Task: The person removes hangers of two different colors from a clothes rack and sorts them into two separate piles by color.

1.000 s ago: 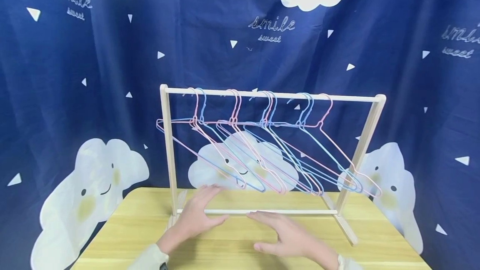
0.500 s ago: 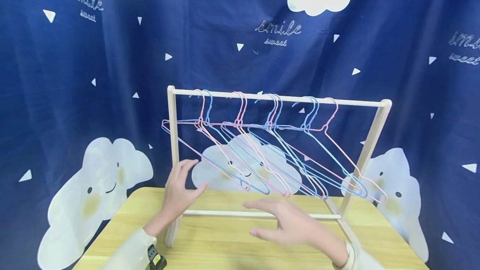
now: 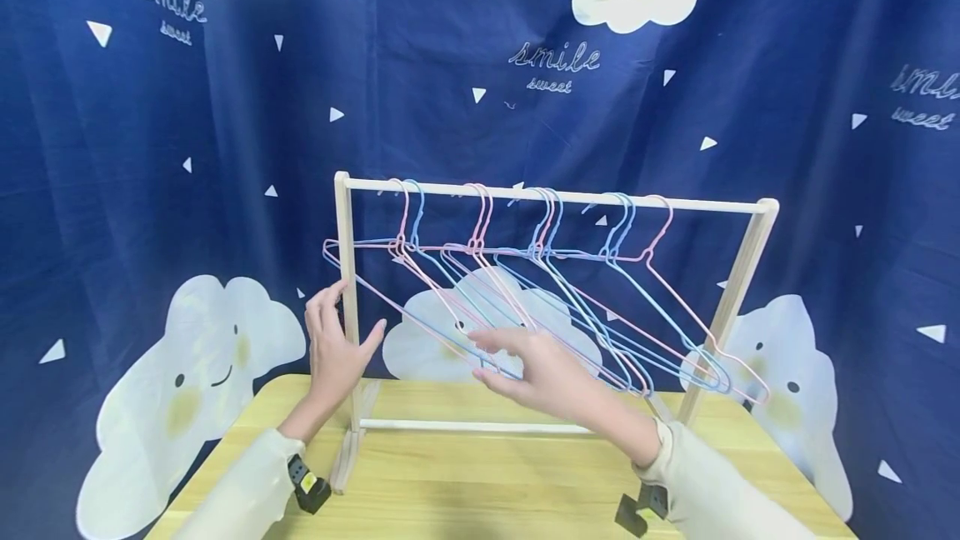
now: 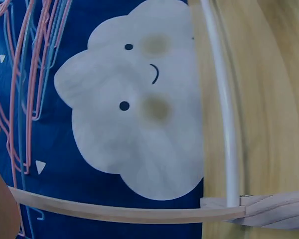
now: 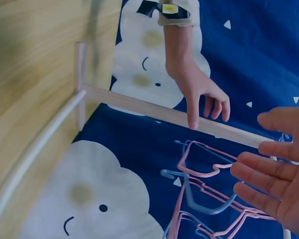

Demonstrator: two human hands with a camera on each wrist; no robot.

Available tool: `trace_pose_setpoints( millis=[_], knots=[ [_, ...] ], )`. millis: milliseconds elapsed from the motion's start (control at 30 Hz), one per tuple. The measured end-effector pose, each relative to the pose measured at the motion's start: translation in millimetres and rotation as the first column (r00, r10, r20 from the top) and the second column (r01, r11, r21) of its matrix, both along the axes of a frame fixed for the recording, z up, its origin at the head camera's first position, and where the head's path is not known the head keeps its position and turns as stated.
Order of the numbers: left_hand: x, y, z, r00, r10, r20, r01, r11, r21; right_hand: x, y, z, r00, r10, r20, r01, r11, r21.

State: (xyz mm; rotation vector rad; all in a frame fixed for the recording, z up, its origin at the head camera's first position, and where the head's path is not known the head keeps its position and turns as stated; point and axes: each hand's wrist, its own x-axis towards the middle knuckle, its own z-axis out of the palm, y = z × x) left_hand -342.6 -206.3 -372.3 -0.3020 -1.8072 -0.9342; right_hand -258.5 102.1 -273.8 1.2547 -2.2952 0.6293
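Note:
Several pink hangers (image 3: 671,219) and blue hangers (image 3: 422,207) hang by their hooks from the top bar of a wooden garment rack (image 3: 346,232). My left hand (image 3: 333,352) is at the rack's left post, thumb apart from the fingers. In the right wrist view, the left hand (image 5: 194,84) hovers over that post with loosely bent fingers; contact is unclear. My right hand (image 3: 543,369) is in front of the hangers' lower ends, its fingers extended. The right wrist view shows the right hand's fingers (image 5: 264,184) spread, holding nothing.
The rack stands on a light wooden table (image 3: 435,490), with a white lower rod (image 3: 465,426) between its feet. Behind hangs a dark blue curtain (image 3: 420,40) printed with clouds. Black devices are strapped to the left wrist (image 3: 307,486) and right wrist (image 3: 643,513).
The left hand has moved up and left to the left post. My right hand has risen from above the table to the hangers' lower ends. The hangers stay on the bar.

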Motion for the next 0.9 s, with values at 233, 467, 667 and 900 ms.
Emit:
trace_pose_setpoints(
  millis=[233,467,667,900],
  knots=[
    [-3.0,-14,11.2,0.98,-0.086,0.179,0.064,0.99,0.123,-13.6,-14,24.6,0.988,-0.05,0.144,0.055,0.998,-0.035],
    [-6.3,-29,10.4,0.942,-0.187,0.279,0.141,0.974,0.177,-26.9,-28,39.6,0.97,-0.058,0.234,0.064,0.998,-0.019],
    [-9.2,-36,6.0,0.919,-0.212,0.333,0.165,0.973,0.164,-37.4,-42,44.3,0.959,-0.109,0.262,0.108,0.994,0.018],
    [-17.6,-43,4.0,0.913,-0.295,0.282,0.244,0.949,0.201,-48.0,-52,46.3,0.928,-0.174,0.328,0.186,0.983,-0.005]
  ],
)
